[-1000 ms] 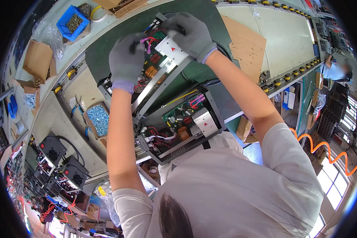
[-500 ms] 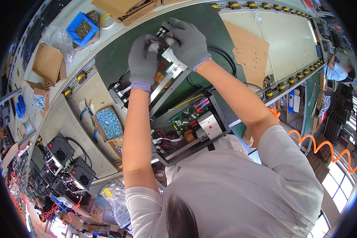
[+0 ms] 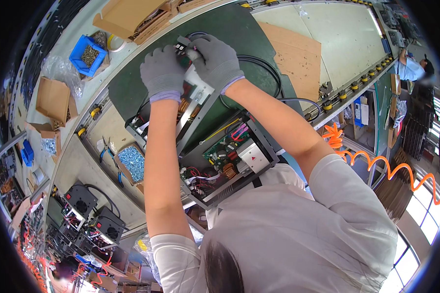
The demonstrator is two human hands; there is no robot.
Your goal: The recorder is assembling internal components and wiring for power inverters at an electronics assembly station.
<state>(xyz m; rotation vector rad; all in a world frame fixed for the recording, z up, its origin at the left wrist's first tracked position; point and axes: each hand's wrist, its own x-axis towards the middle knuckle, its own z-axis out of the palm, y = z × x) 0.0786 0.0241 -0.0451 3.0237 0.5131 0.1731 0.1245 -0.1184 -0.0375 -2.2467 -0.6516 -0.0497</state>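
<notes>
Grey knitted gloves with purple cuffs cover both hands. They are at the far end of an open electronic unit [image 3: 199, 94] with a metal frame, silver plate and copper coil, lying slantwise. My left hand [image 3: 162, 73] is closed, its curled fingertips hidden at the unit's far left side. Opposite it, my right hand [image 3: 212, 61] pinches with thumb and fingers beside a small black part [image 3: 181, 47] at the unit's end; what is pinched is hidden. Close to my body lies a second open unit [image 3: 253, 155] with a green circuit board [image 3: 225, 149] and pink wires [image 3: 239, 132].
A green mat [image 3: 132, 83] lies under the far unit, with black cables [image 3: 274, 73] and a cardboard sheet [image 3: 298, 56] at right. Left are a box of bluish screws [image 3: 131, 163], pliers [image 3: 105, 149] and a blue bin [image 3: 88, 56]. An orange coiled hose [image 3: 388, 168] hangs at right.
The whole scene has shifted slightly left in view. My left fingers have curled over and are now out of sight, and my right fingers have drawn closer together at the unit's end.
</notes>
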